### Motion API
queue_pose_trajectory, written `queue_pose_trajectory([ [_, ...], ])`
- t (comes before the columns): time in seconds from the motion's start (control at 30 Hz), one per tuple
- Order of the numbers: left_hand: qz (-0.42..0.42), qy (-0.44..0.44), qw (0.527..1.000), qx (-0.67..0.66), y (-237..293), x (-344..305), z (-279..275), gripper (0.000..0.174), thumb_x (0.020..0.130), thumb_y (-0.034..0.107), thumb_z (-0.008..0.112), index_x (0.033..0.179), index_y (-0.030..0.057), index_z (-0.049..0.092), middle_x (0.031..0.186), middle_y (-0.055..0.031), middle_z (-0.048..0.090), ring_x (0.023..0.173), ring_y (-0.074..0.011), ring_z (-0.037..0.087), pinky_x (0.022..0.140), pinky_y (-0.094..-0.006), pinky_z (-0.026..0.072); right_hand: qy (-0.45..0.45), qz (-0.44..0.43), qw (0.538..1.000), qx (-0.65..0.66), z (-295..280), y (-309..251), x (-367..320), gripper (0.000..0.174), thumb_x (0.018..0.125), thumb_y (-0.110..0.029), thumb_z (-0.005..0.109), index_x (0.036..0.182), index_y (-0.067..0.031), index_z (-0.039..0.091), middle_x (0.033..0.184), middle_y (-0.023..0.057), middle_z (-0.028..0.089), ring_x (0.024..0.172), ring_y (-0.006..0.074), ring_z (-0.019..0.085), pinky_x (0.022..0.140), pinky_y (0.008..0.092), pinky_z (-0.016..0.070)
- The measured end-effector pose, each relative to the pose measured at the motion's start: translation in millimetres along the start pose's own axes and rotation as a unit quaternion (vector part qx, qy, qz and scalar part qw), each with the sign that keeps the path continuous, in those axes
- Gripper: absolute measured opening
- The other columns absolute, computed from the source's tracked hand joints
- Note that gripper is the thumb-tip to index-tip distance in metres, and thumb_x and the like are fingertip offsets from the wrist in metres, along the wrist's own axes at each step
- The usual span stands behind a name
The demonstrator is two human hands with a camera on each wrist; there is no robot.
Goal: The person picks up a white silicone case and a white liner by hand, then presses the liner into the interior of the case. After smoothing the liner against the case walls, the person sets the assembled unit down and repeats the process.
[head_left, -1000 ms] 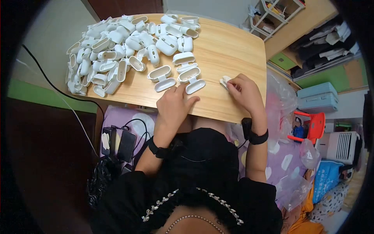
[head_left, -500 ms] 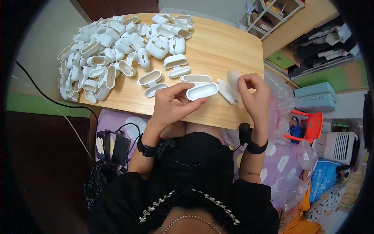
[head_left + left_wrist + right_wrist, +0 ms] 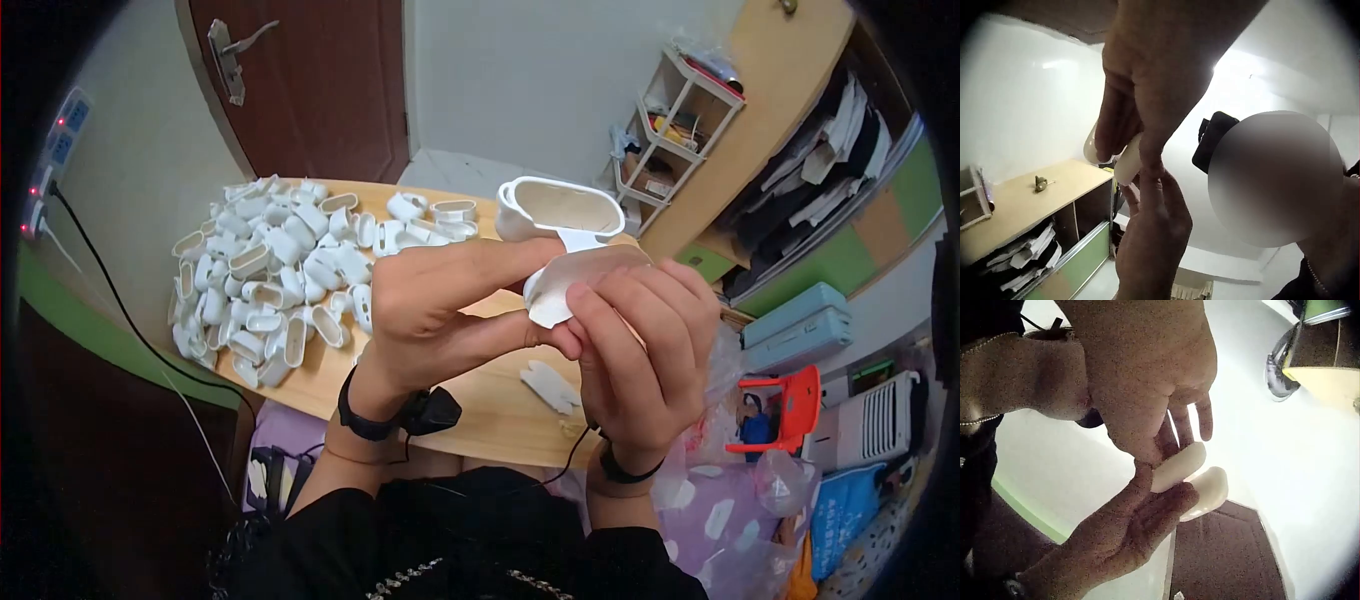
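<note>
A white earbud case point(image 3: 562, 207), opened on its hinge, is held up in front of the person, over a light wooden table point(image 3: 470, 425). Its deeper half is uppermost, with the hollow facing the head camera; the shallower half sits below, partly covered by a thin, pale sheet point(image 3: 604, 264).

The left hand point(image 3: 425, 300) grips the case from its side, fingers behind the joined halves and thumb stretched beneath the lower one. The right hand point(image 3: 650, 350) is closed around the thin sheet at the lower half, its fingers curved over it and one fingertip pressing on its face. The two hands meet just under the case. Both wrist views show the rounded halves between the fingers, though the sheet cannot be made out there.

On the table, below the right hand's fingers, lies a flat white piece point(image 3: 550, 386) with notched ends, and near it a small yellowish scrap point(image 3: 571, 428). A large heap of similar white cases point(image 3: 275, 275) covers the table's left side. Beyond the table are a brown door point(image 3: 310, 90) and a white tiered rack point(image 3: 672, 130); a red stool point(image 3: 790, 410) stands to the right.
</note>
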State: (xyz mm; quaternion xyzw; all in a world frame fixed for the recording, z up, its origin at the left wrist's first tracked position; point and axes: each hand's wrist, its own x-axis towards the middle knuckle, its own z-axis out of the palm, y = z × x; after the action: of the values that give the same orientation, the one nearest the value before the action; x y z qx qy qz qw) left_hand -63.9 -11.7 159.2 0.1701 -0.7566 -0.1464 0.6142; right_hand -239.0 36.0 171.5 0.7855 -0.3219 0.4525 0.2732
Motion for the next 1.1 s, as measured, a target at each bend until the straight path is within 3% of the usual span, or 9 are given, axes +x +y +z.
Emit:
queue_pose_trajectory([
  [0.17,0.057,0.009,0.997,0.040,-3.6,9.1,5.8,0.043,0.063,0.014,0.084,0.101,0.0005,0.069,0.086,-0.0115,0.071,0.073,-0.0207,0.070,0.062,-0.0260,0.0534,0.000,0.037,0.998,-0.042,2.0,-3.8,6.3,0.024,0.078,-0.023,0.071,0.096,-0.0074,0.068,0.100,0.0050,0.063,0.093,0.0216,0.060,0.094,0.0480,0.0439],
  [0.33,0.082,-0.019,0.993,0.086,-8.9,11.9,8.5,0.046,0.063,0.016,0.084,0.103,0.0008,0.068,0.087,-0.0119,0.071,0.074,-0.0213,0.070,0.062,-0.0267,0.0540,0.004,0.064,0.997,0.033,6.5,9.3,3.3,0.016,0.079,-0.018,0.068,0.092,-0.0084,0.067,0.091,0.0057,0.062,0.085,0.0228,0.061,0.095,0.0515,0.0438],
  [0.53,0.053,-0.008,0.998,-0.009,-11.8,13.9,10.2,0.043,0.068,0.007,0.081,0.108,-0.0001,0.067,0.088,-0.0119,0.071,0.076,-0.0199,0.070,0.063,-0.0267,0.0550,0.116,0.091,0.975,0.164,2.3,25.8,1.3,0.022,0.079,-0.008,0.065,0.099,-0.0003,0.061,0.089,0.0126,0.060,0.081,0.0244,0.059,0.092,0.0484,0.0458],
  [0.67,-0.032,-0.011,0.994,-0.108,-12.3,5.7,16.7,0.044,0.071,0.000,0.078,0.112,-0.0013,0.065,0.091,-0.0132,0.070,0.078,-0.0185,0.070,0.065,-0.0267,0.0566,0.106,0.283,0.900,0.313,6.0,25.7,-0.6,0.025,0.083,0.001,0.059,0.107,0.0068,0.055,0.093,0.0122,0.061,0.077,0.0182,0.060,0.073,0.0309,0.0510],
  [0.73,-0.071,-0.021,0.988,-0.139,-12.6,3.9,18.5,0.047,0.070,-0.003,0.078,0.115,-0.0022,0.063,0.096,-0.0158,0.069,0.080,-0.0206,0.069,0.066,-0.0279,0.0582,0.080,0.398,0.804,0.436,7.8,20.5,-0.5,0.024,0.084,0.004,0.058,0.107,0.0059,0.055,0.092,0.0112,0.061,0.072,0.0138,0.060,0.064,0.0248,0.0508],
  [0.77,-0.102,-0.039,0.980,-0.167,-9.8,5.6,16.0,0.048,0.070,-0.004,0.077,0.115,-0.0035,0.062,0.099,-0.0186,0.068,0.082,-0.0254,0.069,0.067,-0.0299,0.0591,0.107,0.393,0.785,0.467,13.2,22.8,-2.8,0.021,0.085,0.006,0.059,0.106,0.0056,0.056,0.091,0.0104,0.062,0.068,0.0097,0.060,0.057,0.0198,0.0495],
  [0.8,-0.134,-0.055,0.970,-0.195,-6.7,7.3,14.4,0.049,0.069,-0.005,0.077,0.115,-0.0048,0.060,0.102,-0.0213,0.066,0.085,-0.0302,0.069,0.067,-0.0318,0.0599,0.114,0.397,0.793,0.448,16.2,24.1,-2.7,0.021,0.085,0.006,0.059,0.106,0.0052,0.057,0.091,0.0104,0.063,0.069,0.0101,0.060,0.058,0.0204,0.0502],
  [0.83,-0.152,-0.062,0.970,-0.178,-3.4,9.2,13.6,0.040,0.074,-0.009,0.069,0.113,-0.0048,0.061,0.098,-0.0198,0.067,0.083,-0.0287,0.070,0.066,-0.0299,0.0591,0.119,0.401,0.801,0.429,19.2,25.1,-2.4,0.021,0.085,0.007,0.059,0.105,0.0049,0.057,0.091,0.0104,0.063,0.069,0.0105,0.061,0.059,0.0209,0.0509],
  [1.1,-0.206,0.020,0.971,-0.116,-11.7,1.4,25.8,0.029,0.081,-0.004,0.067,0.109,-0.0045,0.064,0.090,-0.0156,0.069,0.078,-0.0199,0.070,0.064,-0.0257,0.0566,0.130,0.409,0.827,0.363,34.0,23.7,-1.9,0.019,0.084,0.003,0.066,0.103,0.0042,0.061,0.089,0.0093,0.067,0.075,0.0117,0.064,0.063,0.0232,0.0553],
])
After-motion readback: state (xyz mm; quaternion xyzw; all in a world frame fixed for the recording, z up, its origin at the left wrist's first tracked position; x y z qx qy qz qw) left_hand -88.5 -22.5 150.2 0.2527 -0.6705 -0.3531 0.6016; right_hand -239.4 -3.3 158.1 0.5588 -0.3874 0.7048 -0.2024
